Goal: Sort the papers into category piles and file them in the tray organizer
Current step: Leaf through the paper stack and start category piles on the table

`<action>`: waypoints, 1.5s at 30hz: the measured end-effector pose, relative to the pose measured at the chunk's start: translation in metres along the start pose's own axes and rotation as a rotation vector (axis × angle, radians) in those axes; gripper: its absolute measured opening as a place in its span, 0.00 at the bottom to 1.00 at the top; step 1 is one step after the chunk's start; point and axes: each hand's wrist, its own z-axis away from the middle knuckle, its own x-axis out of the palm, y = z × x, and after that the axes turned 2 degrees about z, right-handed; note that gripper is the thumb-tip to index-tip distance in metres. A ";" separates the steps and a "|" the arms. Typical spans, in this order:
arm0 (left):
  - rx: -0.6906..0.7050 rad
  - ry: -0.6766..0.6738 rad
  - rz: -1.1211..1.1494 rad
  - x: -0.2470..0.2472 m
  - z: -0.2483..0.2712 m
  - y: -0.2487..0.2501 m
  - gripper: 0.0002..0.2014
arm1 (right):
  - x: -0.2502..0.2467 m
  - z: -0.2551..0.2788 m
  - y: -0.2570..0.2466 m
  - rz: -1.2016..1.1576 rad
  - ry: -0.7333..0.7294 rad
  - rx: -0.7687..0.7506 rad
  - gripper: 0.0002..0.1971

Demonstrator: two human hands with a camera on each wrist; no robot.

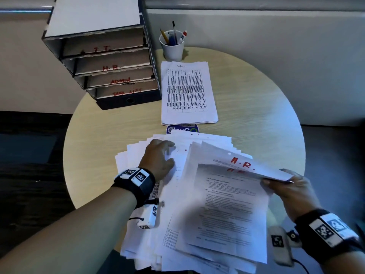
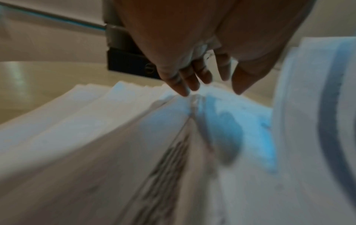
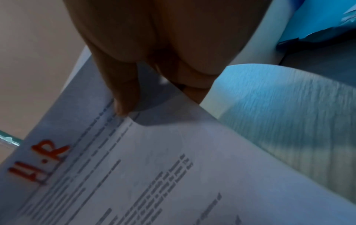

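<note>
A: Where are the papers?
B: A loose heap lies at the table's six o'clock; a neat Admin pile sits near twelve, beside the tray organizer at ten.
A: And each grip?
B: The left hand rests flat on the heap, fingers relaxed. The right hand pinches the H.R. sheets at four o'clock, lifted.

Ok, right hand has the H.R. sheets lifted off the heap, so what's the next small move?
Probably set them on bare table right of the Admin pile, starting an H.R. pile. The right hand pinches the H.R. sheets; the left hand rests on the unsorted heap, steadying it.
</note>
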 end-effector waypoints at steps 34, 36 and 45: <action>-0.363 0.136 0.707 0.012 0.004 -0.009 0.09 | 0.019 0.006 -0.006 0.193 -0.042 0.010 0.08; -0.347 0.197 0.641 0.010 0.003 -0.013 0.08 | 0.011 0.017 -0.009 0.126 -0.200 0.037 0.10; -0.310 0.039 0.959 0.011 0.022 -0.007 0.14 | 0.010 0.024 0.005 0.047 -0.250 0.093 0.12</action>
